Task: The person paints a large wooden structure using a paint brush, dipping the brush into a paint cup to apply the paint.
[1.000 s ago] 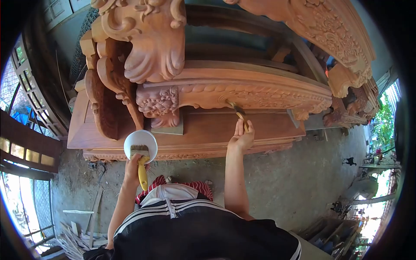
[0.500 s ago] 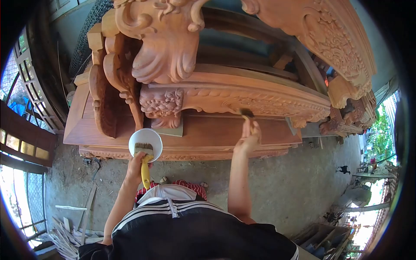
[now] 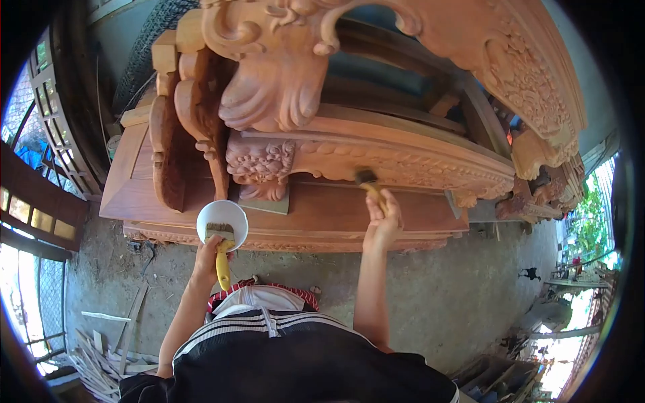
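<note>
My left hand (image 3: 209,258) is closed around a white cup (image 3: 235,216) and a wide brush with a yellow handle (image 3: 223,267), whose bristles lie over the cup's opening. My right hand (image 3: 383,225) grips a smaller brush (image 3: 369,179) by its wooden handle. Its dark bristles, blurred by motion, are at the lower front of a carved reddish-brown rail (image 3: 416,168); whether they touch it cannot be made out. The rail's carved end block (image 3: 261,160) stands on a flat wooden panel (image 3: 322,200) with a thin greenish piece beneath it.
Curved wooden legs (image 3: 195,101) stand at the left of the panel. A large carved frame (image 3: 531,80) arches over the top and right. Wood strips (image 3: 101,366) lie on the concrete floor (image 3: 443,295) at lower left. More carved pieces (image 3: 544,195) are stacked at right.
The brush in my right hand has moved left along the rail, and its handle now slants more. The view has shifted slightly, while my left hand keeps its hold.
</note>
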Demonstrator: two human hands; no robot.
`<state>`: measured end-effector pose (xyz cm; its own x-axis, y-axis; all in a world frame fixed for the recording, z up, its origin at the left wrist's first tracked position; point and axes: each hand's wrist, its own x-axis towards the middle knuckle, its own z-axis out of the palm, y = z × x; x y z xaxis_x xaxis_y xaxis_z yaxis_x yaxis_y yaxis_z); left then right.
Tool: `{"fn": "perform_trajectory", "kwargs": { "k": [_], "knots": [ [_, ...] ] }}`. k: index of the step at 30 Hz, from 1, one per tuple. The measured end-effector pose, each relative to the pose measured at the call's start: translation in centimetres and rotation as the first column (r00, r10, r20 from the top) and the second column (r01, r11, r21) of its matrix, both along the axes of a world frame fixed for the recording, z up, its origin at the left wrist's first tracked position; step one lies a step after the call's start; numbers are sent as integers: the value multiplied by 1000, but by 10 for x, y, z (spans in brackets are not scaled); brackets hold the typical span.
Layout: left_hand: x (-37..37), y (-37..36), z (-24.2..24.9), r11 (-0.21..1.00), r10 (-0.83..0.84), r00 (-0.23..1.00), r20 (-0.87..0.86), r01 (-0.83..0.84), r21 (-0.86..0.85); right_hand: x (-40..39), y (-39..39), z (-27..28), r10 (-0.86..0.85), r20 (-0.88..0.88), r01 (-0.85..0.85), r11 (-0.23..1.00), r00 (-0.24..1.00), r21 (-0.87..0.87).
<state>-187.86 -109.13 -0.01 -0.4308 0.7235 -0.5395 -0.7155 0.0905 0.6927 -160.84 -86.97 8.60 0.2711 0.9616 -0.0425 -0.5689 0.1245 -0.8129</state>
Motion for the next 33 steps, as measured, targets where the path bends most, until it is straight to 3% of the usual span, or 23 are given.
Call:
{"fn": "perform_trajectory", "kwargs": {
  "k": [2,3,4,6,8,10,12,14,15,16,18,20,22,24,26,28,30,33],
  "knots": [
    [0,0,0,1000,1,1000,2,-1,-15,1,-9,6,402,64,-402,915,913,-15],
    [1,2,2,998,57,998,12,-57,-9,-5,-11,9,256,119,-268,958,959,99],
    [0,2,4,998,67,998,11,-67,-13,-8,-9,16,267,117,-279,956,957,96],
    [-2,2,9,997,66,998,7,-66,-44,-10,2,30,-132,91,105,960,987,258],
    [-3,-1,7,998,57,998,9,-57,-8,-24,5,35,-178,16,171,962,984,211],
    [-3,-2,10,996,83,997,-1,-83,-30,-51,-2,28,149,194,-197,945,970,261],
    [-7,-4,-3,996,80,997,14,-79,-29,-81,-25,33,465,295,-527,829,835,185],
    [-8,-10,-4,997,78,997,30,-77,-32,-97,-38,35,467,436,-579,798,770,168],
    [-8,-11,-2,997,77,997,30,-76,-26,-102,-39,33,378,444,-508,832,812,221],
    [-9,-12,0,997,79,996,31,-79,-20,-111,-41,40,305,324,-396,879,895,266],
    [-11,-19,-4,994,109,993,35,-108,-13,-122,-38,43,262,243,-316,924,934,216],
    [-13,-25,-7,992,130,991,27,-130,-9,-141,-44,40,412,347,-497,843,843,207],
    [-14,-29,-16,988,156,985,77,-155,-18,-158,-54,35,583,449,-695,707,677,131],
    [-16,-33,-21,983,186,975,119,-184,-29,-168,-61,39,585,503,-726,674,636,135],
    [-17,-39,-13,987,163,981,109,-163,-9,-171,-58,42,268,645,-572,755,716,322],
    [-17,-44,-9,978,206,973,107,-206,-13,-159,-55,48,304,651,-578,775,696,255],
    [-17,-48,-10,968,251,962,106,-251,-14,-135,-45,54,369,728,-658,738,578,149],
    [-21,-56,-15,954,297,945,136,-299,-8,-90,-26,58,108,768,-434,870,631,234]
  ]
}}
